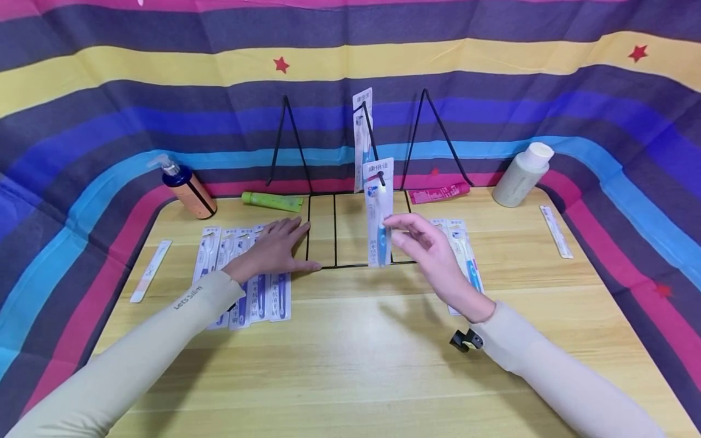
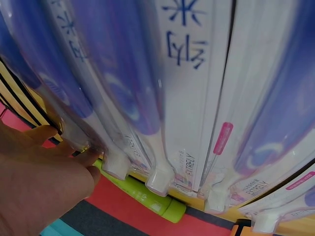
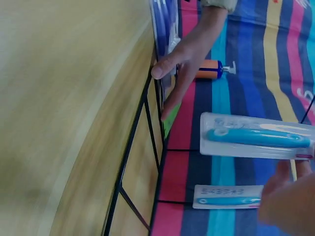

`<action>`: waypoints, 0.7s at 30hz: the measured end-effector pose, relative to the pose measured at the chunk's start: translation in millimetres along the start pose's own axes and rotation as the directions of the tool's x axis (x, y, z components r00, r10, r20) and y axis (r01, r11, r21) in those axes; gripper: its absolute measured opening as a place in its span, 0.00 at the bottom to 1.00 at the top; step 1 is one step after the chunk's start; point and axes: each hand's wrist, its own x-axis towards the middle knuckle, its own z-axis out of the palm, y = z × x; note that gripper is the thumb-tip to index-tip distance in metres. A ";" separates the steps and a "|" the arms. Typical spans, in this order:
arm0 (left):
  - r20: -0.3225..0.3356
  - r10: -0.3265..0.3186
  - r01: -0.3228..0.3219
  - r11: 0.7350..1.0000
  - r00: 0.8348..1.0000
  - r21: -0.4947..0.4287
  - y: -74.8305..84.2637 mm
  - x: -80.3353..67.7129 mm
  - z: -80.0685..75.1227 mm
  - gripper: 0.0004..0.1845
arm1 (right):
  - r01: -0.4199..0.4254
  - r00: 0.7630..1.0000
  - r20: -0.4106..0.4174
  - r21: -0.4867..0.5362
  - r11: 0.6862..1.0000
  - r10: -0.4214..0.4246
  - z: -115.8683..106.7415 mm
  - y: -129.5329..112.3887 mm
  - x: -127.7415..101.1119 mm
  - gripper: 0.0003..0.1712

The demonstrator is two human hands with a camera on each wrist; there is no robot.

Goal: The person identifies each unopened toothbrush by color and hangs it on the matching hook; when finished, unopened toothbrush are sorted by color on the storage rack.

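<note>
My right hand [image 1: 424, 246] pinches the edge of a packaged blue toothbrush [image 1: 376, 213]. This pack hangs upright at the front tip of the black wire rack's [image 1: 350, 266] middle hook. Farther back by the same hook hangs another packaged blue toothbrush [image 3: 226, 196]. On the left side of the rack base, my left hand [image 1: 278, 246] lies with fingers spread and thumb out along the front wire. Under and beside its wrist, several packaged purple toothbrushes [image 1: 261, 298] lie in a row, partly hidden by the hand and sleeve.
Packaged blue toothbrushes [image 1: 465, 255] lie right of the rack, partly behind my right hand. A green tube [image 1: 272, 201], pink tube [image 1: 439, 193], pump bottle [image 1: 188, 190] and white-capped bottle [image 1: 523, 175] stand or lie along the back. Slim white packets [image 1: 150, 271] lie at both sides.
</note>
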 end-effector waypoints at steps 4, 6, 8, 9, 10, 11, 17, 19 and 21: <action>-0.002 0.000 0.000 1.000 1.000 -0.002 -0.5 0.0 0.3 0.61 | -0.037 0.998 0.047 0.160 0.986 0.030 0.5 5.5 17.9 0.25; -0.004 0.000 0.000 1.000 1.000 -0.004 -1.2 0.4 0.8 0.61 | -0.048 0.998 0.048 0.217 0.975 0.039 1.3 8.1 28.6 0.26; -0.004 -0.001 0.001 1.000 1.000 -0.004 -1.4 0.8 1.2 0.61 | -0.063 0.998 0.044 0.249 0.966 0.053 2.0 10.8 39.8 0.26; -0.003 -0.002 0.002 1.000 1.000 0.000 -1.4 0.8 1.1 0.61 | -0.064 0.998 0.038 0.261 0.963 0.056 2.5 12.6 46.0 0.26; -0.002 -0.004 0.004 1.000 1.000 0.003 -1.4 0.8 1.0 0.61 | -0.063 0.998 0.031 0.267 0.962 0.056 2.9 14.3 52.1 0.27; -0.002 -0.005 0.005 1.000 1.000 0.005 -1.3 0.7 0.8 0.61 | -0.062 0.998 0.024 0.268 0.961 0.058 3.3 15.7 58.3 0.28; -0.006 -0.001 0.001 1.000 1.000 0.005 -0.6 -0.1 1.3 0.61 | -0.038 0.998 -0.032 0.295 0.955 0.049 6.5 25.1 90.3 0.38; -0.009 0.004 -0.004 1.000 1.000 0.003 -0.4 -0.2 1.6 0.61 | -0.023 0.998 -0.054 0.316 0.948 0.042 7.0 28.8 97.7 0.37; -0.012 0.005 -0.005 1.000 1.000 0.009 -0.8 -0.2 1.5 0.61 | -0.012 0.997 -0.065 0.332 0.943 0.035 6.9 32.4 103.8 0.34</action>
